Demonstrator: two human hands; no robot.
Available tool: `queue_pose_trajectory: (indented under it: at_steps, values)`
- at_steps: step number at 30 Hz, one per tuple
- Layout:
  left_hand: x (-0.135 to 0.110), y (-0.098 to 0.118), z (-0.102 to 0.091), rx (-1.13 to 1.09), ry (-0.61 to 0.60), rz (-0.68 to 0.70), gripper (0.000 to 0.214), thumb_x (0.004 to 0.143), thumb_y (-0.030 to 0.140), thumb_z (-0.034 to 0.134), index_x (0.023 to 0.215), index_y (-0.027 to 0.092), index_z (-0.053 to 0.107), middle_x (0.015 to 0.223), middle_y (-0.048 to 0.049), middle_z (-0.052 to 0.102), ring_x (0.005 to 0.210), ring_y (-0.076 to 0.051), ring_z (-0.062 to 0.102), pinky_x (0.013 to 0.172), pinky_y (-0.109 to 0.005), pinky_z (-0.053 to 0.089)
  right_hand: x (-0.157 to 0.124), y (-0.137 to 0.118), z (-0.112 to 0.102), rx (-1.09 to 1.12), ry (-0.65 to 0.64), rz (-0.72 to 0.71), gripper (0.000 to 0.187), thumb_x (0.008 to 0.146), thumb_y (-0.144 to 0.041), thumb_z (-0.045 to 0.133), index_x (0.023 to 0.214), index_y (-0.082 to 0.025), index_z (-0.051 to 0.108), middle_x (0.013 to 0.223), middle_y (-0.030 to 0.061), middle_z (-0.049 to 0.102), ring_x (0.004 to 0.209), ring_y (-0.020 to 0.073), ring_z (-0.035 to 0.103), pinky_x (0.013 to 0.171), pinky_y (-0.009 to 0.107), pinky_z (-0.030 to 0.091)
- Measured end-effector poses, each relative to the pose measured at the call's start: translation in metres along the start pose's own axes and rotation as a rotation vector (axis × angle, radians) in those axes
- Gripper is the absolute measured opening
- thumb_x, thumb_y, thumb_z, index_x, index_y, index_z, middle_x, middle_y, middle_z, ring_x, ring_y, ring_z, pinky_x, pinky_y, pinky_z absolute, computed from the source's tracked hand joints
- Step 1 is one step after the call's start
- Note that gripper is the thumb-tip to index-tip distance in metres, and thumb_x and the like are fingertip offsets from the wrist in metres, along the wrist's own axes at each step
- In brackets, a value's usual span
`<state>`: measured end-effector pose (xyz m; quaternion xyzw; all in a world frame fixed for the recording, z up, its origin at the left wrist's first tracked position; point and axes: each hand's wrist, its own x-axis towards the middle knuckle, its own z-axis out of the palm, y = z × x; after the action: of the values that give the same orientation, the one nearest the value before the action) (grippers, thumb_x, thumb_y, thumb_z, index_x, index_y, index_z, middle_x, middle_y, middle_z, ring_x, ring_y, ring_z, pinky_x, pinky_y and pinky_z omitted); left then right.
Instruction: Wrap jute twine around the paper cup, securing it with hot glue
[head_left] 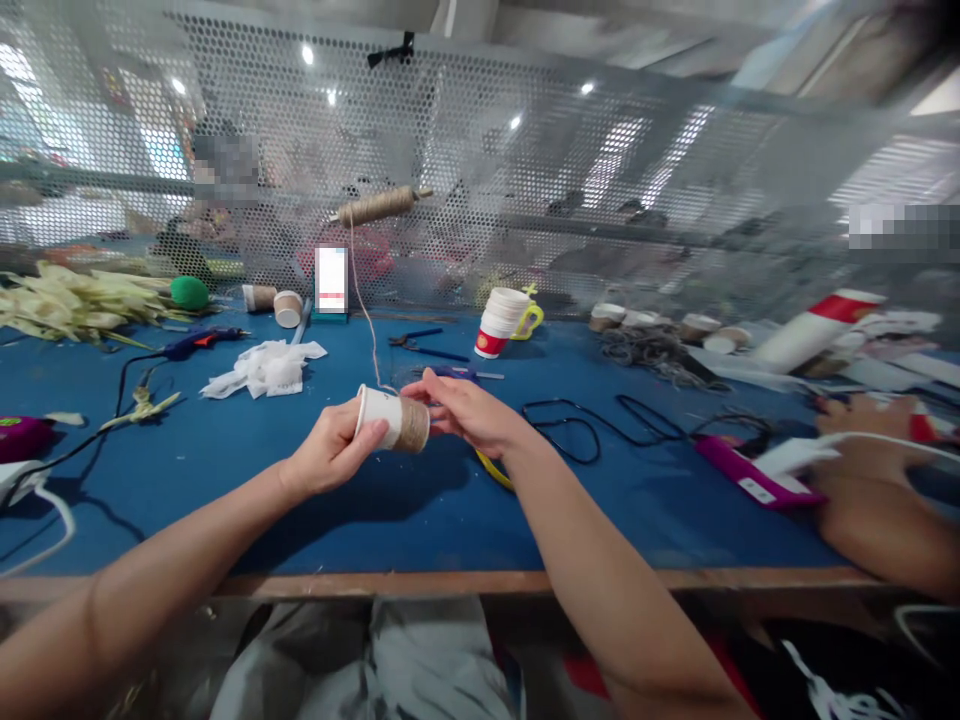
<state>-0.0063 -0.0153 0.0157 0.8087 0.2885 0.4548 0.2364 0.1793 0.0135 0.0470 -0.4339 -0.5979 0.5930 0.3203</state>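
Observation:
My left hand is closed around a white paper cup, held tilted on its side above the table with its mouth to the left. Twine is wound in a brown band around the cup's base end. From a twine spool on the mesh panel, a single strand runs down to the cup. My right hand is beside the wound end, fingers apart and curved, fingertips close to the twine. Whether they touch it I cannot tell.
Scissors and pliers lie behind my hands on the blue table. Stacked paper cups, crumpled white tissue, a glue gun and a lit phone stand around. At right rests another person's arm.

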Motion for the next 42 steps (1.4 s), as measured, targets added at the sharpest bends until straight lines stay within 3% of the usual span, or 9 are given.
queue_pose_trajectory:
  at_steps: [3, 9, 13, 28, 31, 33, 35, 37, 42]
  values:
    - [0.003, -0.007, -0.002, -0.043, -0.019, -0.064, 0.036, 0.082, 0.04, 0.043, 0.074, 0.01, 0.062, 0.08, -0.0096, 0.062, 0.075, -0.017, 0.053, 0.075, -0.029, 0.041, -0.004, -0.004, -0.005, -0.061, -0.104, -0.024, 0.035, 0.071, -0.045, 0.059, 0.093, -0.017, 0.059, 0.088, 0.0052, 0.062, 0.076, 0.0152, 0.059, 0.064, 0.029, 0.049]
    - [0.009, -0.018, 0.0, -0.546, 0.011, -0.459, 0.038, 0.069, 0.038, 0.061, 0.095, 0.009, 0.062, 0.089, -0.0085, 0.065, 0.077, -0.017, 0.057, 0.074, -0.028, 0.042, 0.002, 0.003, -0.005, -0.357, 0.04, -0.229, 0.036, 0.069, -0.031, 0.064, 0.1, -0.014, 0.056, 0.094, 0.0073, 0.061, 0.079, 0.0139, 0.056, 0.072, 0.03, 0.047]
    - [0.012, -0.021, 0.001, -0.812, 0.097, -0.634, 0.036, 0.058, 0.029, 0.071, 0.087, 0.008, 0.064, 0.08, -0.008, 0.067, 0.069, -0.014, 0.058, 0.069, -0.025, 0.042, 0.004, 0.007, 0.001, -0.439, 0.061, -0.277, 0.039, 0.066, -0.027, 0.066, 0.101, -0.014, 0.054, 0.098, 0.0087, 0.06, 0.083, 0.0154, 0.056, 0.072, 0.031, 0.047]
    - [0.011, -0.015, 0.006, -0.542, 0.04, -0.607, 0.032, 0.057, 0.03, 0.069, 0.081, 0.009, 0.063, 0.071, -0.0032, 0.064, 0.063, -0.012, 0.054, 0.065, -0.024, 0.041, 0.011, 0.012, 0.01, -0.391, 0.134, -0.341, 0.032, 0.08, -0.041, 0.046, 0.086, -0.014, 0.062, 0.09, 0.0073, 0.064, 0.085, 0.0163, 0.058, 0.078, 0.032, 0.043]
    - [0.011, -0.016, 0.007, -0.558, 0.052, -0.637, 0.034, 0.057, 0.031, 0.07, 0.082, 0.008, 0.064, 0.071, -0.0034, 0.064, 0.061, -0.011, 0.053, 0.063, -0.024, 0.041, 0.016, 0.007, -0.008, -0.485, 0.258, -0.364, 0.029, 0.079, -0.042, 0.047, 0.082, -0.017, 0.062, 0.087, 0.0077, 0.065, 0.082, 0.0179, 0.058, 0.074, 0.033, 0.043]
    - [0.01, -0.018, 0.007, -0.554, 0.08, -0.643, 0.034, 0.059, 0.034, 0.069, 0.081, 0.008, 0.065, 0.071, -0.0038, 0.064, 0.061, -0.011, 0.053, 0.062, -0.023, 0.04, 0.024, 0.006, -0.03, -0.654, 0.479, -0.344, 0.024, 0.076, -0.04, 0.052, 0.076, -0.018, 0.061, 0.077, 0.0081, 0.064, 0.075, 0.0199, 0.057, 0.07, 0.034, 0.042]
    - [0.01, -0.021, 0.007, -0.53, 0.105, -0.645, 0.034, 0.061, 0.038, 0.067, 0.079, 0.008, 0.066, 0.068, -0.0035, 0.063, 0.06, -0.011, 0.052, 0.059, -0.022, 0.039, 0.033, 0.01, -0.054, -0.836, 0.598, -0.176, 0.017, 0.07, -0.035, 0.059, 0.066, -0.019, 0.059, 0.063, 0.0079, 0.059, 0.071, 0.0225, 0.057, 0.065, 0.035, 0.041]
    - [0.009, -0.024, 0.008, -0.502, 0.116, -0.652, 0.036, 0.063, 0.042, 0.064, 0.075, 0.008, 0.066, 0.063, -0.0026, 0.061, 0.056, -0.01, 0.05, 0.056, -0.022, 0.037, 0.042, 0.018, -0.076, -0.949, 0.583, -0.011, 0.018, 0.063, -0.028, 0.065, 0.052, -0.02, 0.053, 0.049, 0.0054, 0.051, 0.067, 0.0239, 0.057, 0.061, 0.035, 0.04]
    - [0.008, -0.028, 0.01, -0.477, 0.136, -0.686, 0.038, 0.062, 0.044, 0.065, 0.07, 0.007, 0.067, 0.054, -0.0003, 0.056, 0.05, -0.008, 0.044, 0.049, -0.021, 0.031, 0.054, 0.038, -0.095, -0.929, 0.555, 0.119, 0.022, 0.051, -0.012, 0.068, 0.045, -0.021, 0.048, 0.038, -0.0011, 0.041, 0.056, 0.0219, 0.055, 0.053, 0.033, 0.039]
